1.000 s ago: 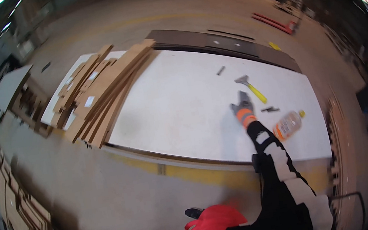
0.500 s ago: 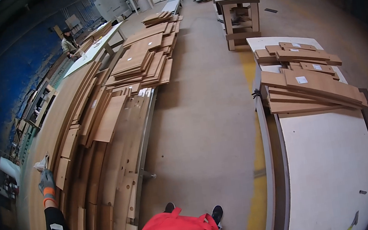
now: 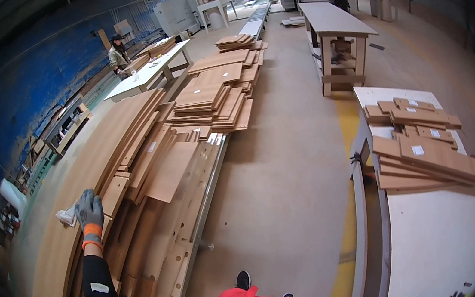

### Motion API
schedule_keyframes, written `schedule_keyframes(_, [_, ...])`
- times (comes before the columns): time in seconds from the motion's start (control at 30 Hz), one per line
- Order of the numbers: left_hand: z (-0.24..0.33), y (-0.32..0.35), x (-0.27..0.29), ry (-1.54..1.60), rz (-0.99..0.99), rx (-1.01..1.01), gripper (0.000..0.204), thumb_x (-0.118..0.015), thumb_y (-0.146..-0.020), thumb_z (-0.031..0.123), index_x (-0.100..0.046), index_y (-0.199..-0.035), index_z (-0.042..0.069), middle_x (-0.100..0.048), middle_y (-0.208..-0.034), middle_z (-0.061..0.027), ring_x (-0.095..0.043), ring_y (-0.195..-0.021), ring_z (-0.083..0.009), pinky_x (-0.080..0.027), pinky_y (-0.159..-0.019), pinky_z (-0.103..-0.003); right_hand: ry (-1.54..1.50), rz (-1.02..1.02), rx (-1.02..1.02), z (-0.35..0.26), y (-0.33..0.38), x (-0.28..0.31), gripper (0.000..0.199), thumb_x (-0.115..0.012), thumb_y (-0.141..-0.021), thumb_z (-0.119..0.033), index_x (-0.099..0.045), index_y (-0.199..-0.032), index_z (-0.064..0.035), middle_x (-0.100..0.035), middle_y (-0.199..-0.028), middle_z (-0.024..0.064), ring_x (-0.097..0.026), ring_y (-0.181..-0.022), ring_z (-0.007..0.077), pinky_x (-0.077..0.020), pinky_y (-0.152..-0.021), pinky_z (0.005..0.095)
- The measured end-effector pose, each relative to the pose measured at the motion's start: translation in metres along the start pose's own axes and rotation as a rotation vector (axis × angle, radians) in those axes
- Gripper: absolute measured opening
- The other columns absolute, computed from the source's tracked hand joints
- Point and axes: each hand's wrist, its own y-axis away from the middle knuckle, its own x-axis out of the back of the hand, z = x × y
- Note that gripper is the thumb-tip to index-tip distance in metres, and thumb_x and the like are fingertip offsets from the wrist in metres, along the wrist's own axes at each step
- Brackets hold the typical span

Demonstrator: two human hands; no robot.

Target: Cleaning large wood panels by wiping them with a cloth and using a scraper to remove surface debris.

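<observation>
My left hand (image 3: pixel 89 212), in a grey glove with an orange cuff, lies on the long wood-coloured board (image 3: pixel 97 147) on top of the left stack. Its fingers are stretched forward, open. A crumpled white cloth (image 3: pixel 67 217) is at the thumb side of the hand; whether they touch is hard to tell. At the lower right edge, dark finger-like shapes (image 3: pixel 455 296) show over the white tabletop, perhaps my right hand. Too little of them is in view to tell whether they hold anything.
Stacked panels (image 3: pixel 203 95) lie along the left bench beside a metal rail (image 3: pixel 203 208). On the right, wood pieces (image 3: pixel 426 152) rest on a white-topped table (image 3: pixel 431 230). Farther off stand a workbench (image 3: pixel 338 22) and a person (image 3: pixel 118 57) at a white table (image 3: pixel 148 73).
The view has tilted up, so the benches sit lower in it. My left hand has moved forward along the board beside the cloth. Dark shapes have come in at the lower right.
</observation>
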Motion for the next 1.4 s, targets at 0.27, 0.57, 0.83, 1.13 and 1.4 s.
schedule_keyframes(0.27, [-0.003, -0.1, -0.106, 0.049, -0.135, 0.109, 0.053, -0.058, -0.088, 0.038, -0.052, -0.133, 0.01, -0.049, -0.14, -0.0161, -0.04, -0.133, -0.031, -0.028, -0.108, -0.047, -0.471, -0.688, -0.237, -0.019, 0.18, -0.303, 0.047, -0.064, -0.09, -0.015, -0.047, -0.135, -0.0103, -0.044, -0.08, -0.0074, -0.043, -0.068, 0.0024, -0.0403, -0.063, 0.018])
schedule_keyframes(0.57, [0.009, -0.214, -0.186, -0.13, -0.636, 0.359, 0.086, -0.047, -0.087, 0.065, -0.025, -0.15, 0.011, -0.024, -0.156, -0.014, -0.016, -0.146, -0.0312, -0.012, -0.116, -0.049, -0.43, -1.589, -0.637, -0.073, 0.579, -0.588, 0.026, -0.062, -0.093, -0.038, -0.055, -0.093, -0.0125, -0.046, -0.073, -0.0027, -0.047, -0.059, 0.0106, -0.0439, -0.052, 0.0266])
schedule_keyframes(0.83, [0.017, -0.215, -0.22, -0.347, -0.571, 0.297, 0.088, -0.054, -0.087, 0.058, -0.025, -0.148, 0.002, -0.031, -0.152, -0.0163, -0.024, -0.143, -0.0298, -0.017, -0.117, -0.042, -0.239, -2.149, -0.442, -0.099, 0.835, -0.703, 0.043, -0.056, -0.096, -0.04, -0.058, -0.1, 0.0025, -0.067, -0.095, 0.0152, -0.069, -0.091, 0.0284, -0.0552, -0.086, 0.0392])
schedule_keyframes(1.13, [0.012, -0.203, -0.235, -0.28, -0.39, 0.309, 0.068, -0.065, -0.085, 0.034, -0.039, -0.138, -0.002, -0.043, -0.142, -0.0201, -0.04, -0.133, -0.0336, -0.036, -0.109, -0.04, -0.26, -2.404, -0.061, -0.103, 1.011, -0.835, 0.045, -0.061, -0.093, -0.045, -0.061, -0.104, -0.0009, -0.063, -0.091, 0.0035, -0.059, -0.08, 0.0106, -0.0492, -0.073, 0.0264])
schedule_keyframes(1.4, [0.028, -0.203, -0.227, -0.259, -0.343, 0.319, 0.068, -0.064, -0.083, 0.023, -0.038, -0.142, 0.002, -0.039, -0.146, -0.017, -0.035, -0.137, -0.0341, -0.032, -0.111, -0.042, 0.026, -2.424, 0.593, -0.082, 1.134, -0.945, 0.058, -0.053, -0.087, -0.061, -0.063, -0.097, -0.0051, -0.066, -0.083, 0.0123, -0.064, -0.081, 0.0268, -0.0487, -0.076, 0.0371])
